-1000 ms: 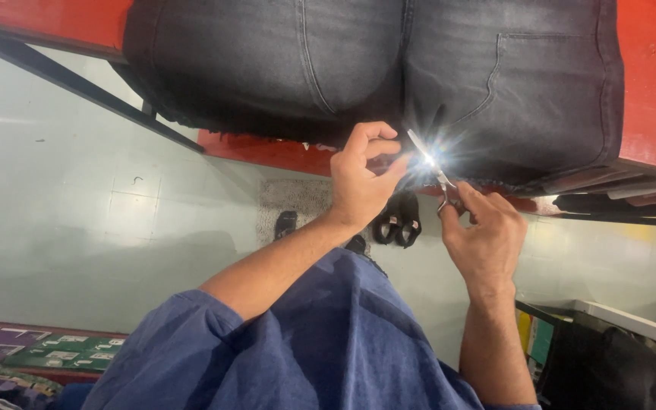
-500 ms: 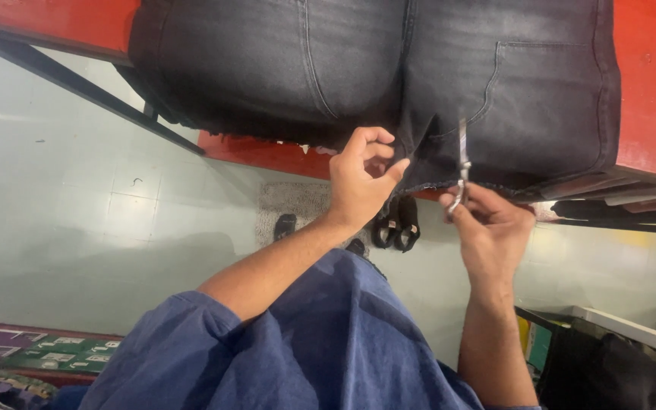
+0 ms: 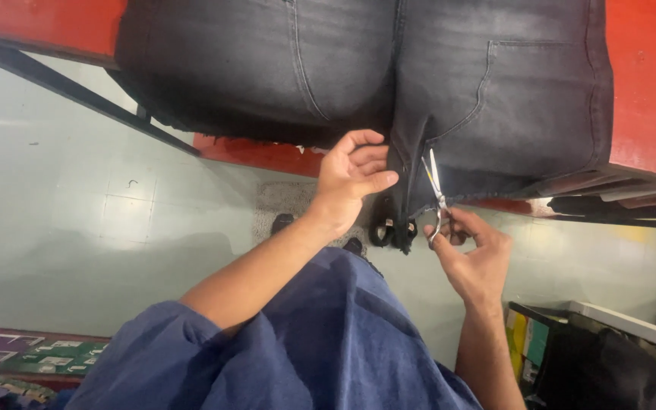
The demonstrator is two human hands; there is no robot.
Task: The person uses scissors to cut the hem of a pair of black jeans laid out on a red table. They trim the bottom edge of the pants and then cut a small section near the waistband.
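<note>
A pair of dark grey denim jeans lies on a red table, its seat and back pocket facing up and its crotch edge hanging over the table's near side. My left hand pinches the hanging denim strip at the crotch seam between thumb and fingers. My right hand holds small silver thread snips, blades pointing up along the right side of that same strip, close to the fabric.
A pale green floor lies below the table, with a dark metal table brace crossing at the left. A black bin with coloured items stands at lower right. Patterned boards lie at lower left. My blue garment fills the bottom centre.
The snips have turned from angled and glinting to upright beside the crotch strip. My left hand has shifted its grip lower on the denim edge. The view has come slightly closer.
</note>
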